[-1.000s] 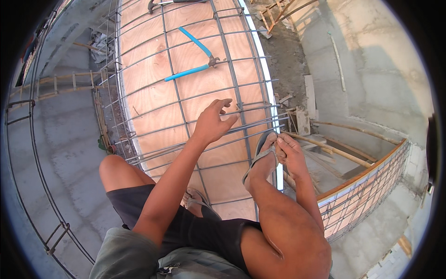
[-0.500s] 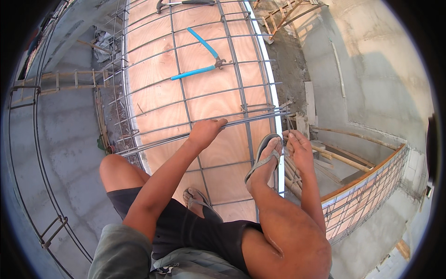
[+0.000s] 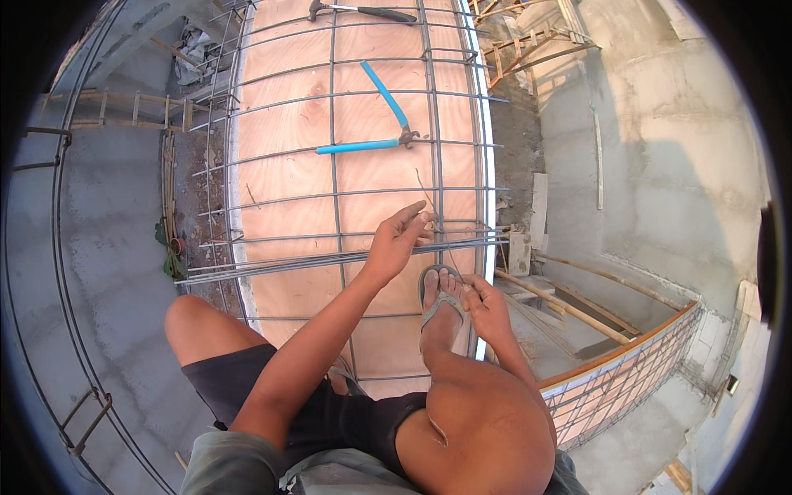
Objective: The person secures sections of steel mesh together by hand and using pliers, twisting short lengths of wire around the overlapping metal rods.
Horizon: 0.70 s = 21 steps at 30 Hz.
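A bundle of thin steel bars [image 3: 322, 264] lies across the rebar grid [image 3: 336, 177] over a plywood panel [image 3: 289, 198]. My left hand [image 3: 398, 241] is above the bundle, its bent fingers closed at a thin tie wire [image 3: 419, 183] near a lengthwise bar; the exact grip is partly hidden. Below the bars, beside my sandalled right foot [image 3: 443, 301], my right hand [image 3: 485, 307] pinches the lower part of the wire.
Blue-handled pincers [image 3: 371, 147] lie spread on the grid, with a hammer [image 3: 363, 11] beyond. A white edge [image 3: 489, 165] borders the panel's right side, with a drop to lower ground. At left stand tall bars with stirrups [image 3: 62, 165].
My left hand has left the bar bundle and moved forward and right to the wire. My right hand has come inward from beyond the panel's edge, with the wire. The view has shifted.
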### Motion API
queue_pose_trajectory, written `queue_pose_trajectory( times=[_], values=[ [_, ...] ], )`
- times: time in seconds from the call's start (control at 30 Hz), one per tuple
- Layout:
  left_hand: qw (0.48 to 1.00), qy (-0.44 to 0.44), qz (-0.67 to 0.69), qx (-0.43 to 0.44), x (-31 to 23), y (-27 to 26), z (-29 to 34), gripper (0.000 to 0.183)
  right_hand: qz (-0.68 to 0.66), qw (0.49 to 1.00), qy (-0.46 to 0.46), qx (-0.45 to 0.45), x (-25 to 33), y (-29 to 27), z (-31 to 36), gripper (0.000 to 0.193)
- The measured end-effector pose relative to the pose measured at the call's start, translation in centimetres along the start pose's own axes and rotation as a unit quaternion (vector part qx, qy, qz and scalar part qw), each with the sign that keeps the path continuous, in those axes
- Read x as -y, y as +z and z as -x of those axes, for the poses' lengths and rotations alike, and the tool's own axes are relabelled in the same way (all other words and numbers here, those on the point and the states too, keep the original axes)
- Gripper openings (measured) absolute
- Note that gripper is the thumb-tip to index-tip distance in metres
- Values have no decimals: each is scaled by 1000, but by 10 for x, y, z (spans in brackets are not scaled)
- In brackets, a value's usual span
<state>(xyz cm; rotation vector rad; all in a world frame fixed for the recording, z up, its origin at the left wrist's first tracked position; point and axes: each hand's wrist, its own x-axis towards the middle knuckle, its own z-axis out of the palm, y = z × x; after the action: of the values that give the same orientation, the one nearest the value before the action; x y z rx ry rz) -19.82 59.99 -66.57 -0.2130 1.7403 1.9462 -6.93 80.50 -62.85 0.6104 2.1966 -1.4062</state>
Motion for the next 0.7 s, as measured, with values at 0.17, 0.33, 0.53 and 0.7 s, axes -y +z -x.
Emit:
queue_pose_trajectory(
  times=[0.17, 0.33, 0.53, 0.7],
  values=[
    [992, -66, 105, -5, -8, 10, -16, 38, 7, 994, 69, 81, 18, 0, 4, 29],
    [997, -23, 54, 56, 4, 34, -31, 32, -135, 990, -1, 38, 49, -2, -66, 30],
    [882, 211, -412, -88, 10, 9, -72, 22, 381, 923, -12, -56, 132, -99, -101, 27],
    [854, 166, -494, 10, 19, -8, -105, 19, 326, 943, -14, -63, 118, -124, -127, 30]
  ],
)
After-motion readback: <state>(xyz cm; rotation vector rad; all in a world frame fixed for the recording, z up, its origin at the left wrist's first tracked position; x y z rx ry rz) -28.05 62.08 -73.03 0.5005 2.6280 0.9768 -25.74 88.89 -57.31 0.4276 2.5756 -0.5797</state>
